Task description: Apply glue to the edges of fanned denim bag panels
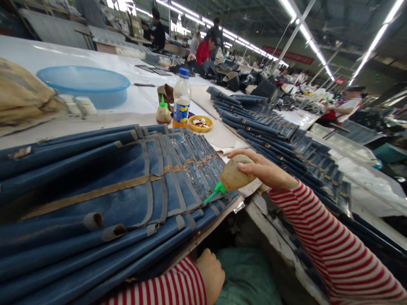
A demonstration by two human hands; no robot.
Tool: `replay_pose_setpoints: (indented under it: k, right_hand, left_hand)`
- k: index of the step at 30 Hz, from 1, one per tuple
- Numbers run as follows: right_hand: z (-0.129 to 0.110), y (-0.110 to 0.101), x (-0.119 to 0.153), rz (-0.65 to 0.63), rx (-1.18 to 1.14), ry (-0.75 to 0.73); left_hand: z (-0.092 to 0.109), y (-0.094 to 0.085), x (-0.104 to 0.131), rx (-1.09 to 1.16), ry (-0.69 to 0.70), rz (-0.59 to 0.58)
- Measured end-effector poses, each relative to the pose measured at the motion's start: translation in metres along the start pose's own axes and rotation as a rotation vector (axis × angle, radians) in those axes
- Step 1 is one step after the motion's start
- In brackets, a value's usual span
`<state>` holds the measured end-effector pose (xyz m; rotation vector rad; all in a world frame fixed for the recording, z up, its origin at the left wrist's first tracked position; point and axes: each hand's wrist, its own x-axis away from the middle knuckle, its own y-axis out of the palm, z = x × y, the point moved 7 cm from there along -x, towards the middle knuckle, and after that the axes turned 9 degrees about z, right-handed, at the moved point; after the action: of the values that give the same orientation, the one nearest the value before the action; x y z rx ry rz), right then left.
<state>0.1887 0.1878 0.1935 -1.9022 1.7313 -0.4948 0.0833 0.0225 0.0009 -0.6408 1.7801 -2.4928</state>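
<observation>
My right hand [263,169] grips a cloudy, tan squeeze bottle [237,173], tilted so its green nozzle [215,192] points down and left. The nozzle tip is at a strip edge on the overlapped blue leather-like pieces [124,197]. Grey bands and a brown strip run across these pieces, and shiny wet streaks [187,163] show on the strips behind the tip. Low in the view, my left hand [211,273] is curled into a fist below the table edge, beside green cloth [244,275]. Whatever its fingers enclose, if anything, is hidden.
Behind the pieces stand a blue-capped drink bottle [182,101], a second green-tipped squeeze bottle [163,113] and a yellow dish [201,123] of scraps. A blue basin [84,84] is farther left. More blue pieces [273,140] lie right. Several people work in the background.
</observation>
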Motion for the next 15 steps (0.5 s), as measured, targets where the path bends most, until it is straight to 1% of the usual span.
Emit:
replay_pose_setpoints:
  k: [2, 4, 7, 10, 15]
  right_hand:
    - [-0.001, -0.003, 0.003, 0.065, -0.035, -0.007]
    - [-0.003, 0.000, 0.005, 0.081, -0.033, -0.002]
    - [-0.007, 0.007, 0.009, 0.048, 0.001, 0.009]
    - [-0.010, 0.011, 0.011, 0.007, 0.021, 0.000]
    - [-0.004, 0.017, 0.006, 0.011, 0.020, -0.035]
  left_hand:
    - [0.001, -0.004, 0.002, 0.007, 0.010, -0.035]
    - [0.001, -0.006, 0.003, 0.011, 0.020, -0.063]
    - [0.001, -0.005, 0.003, 0.004, 0.004, -0.078]
    - [0.001, -0.002, 0.001, -0.002, -0.005, -0.067]
    - [0.002, 0.004, -0.002, 0.011, -0.012, -0.065]
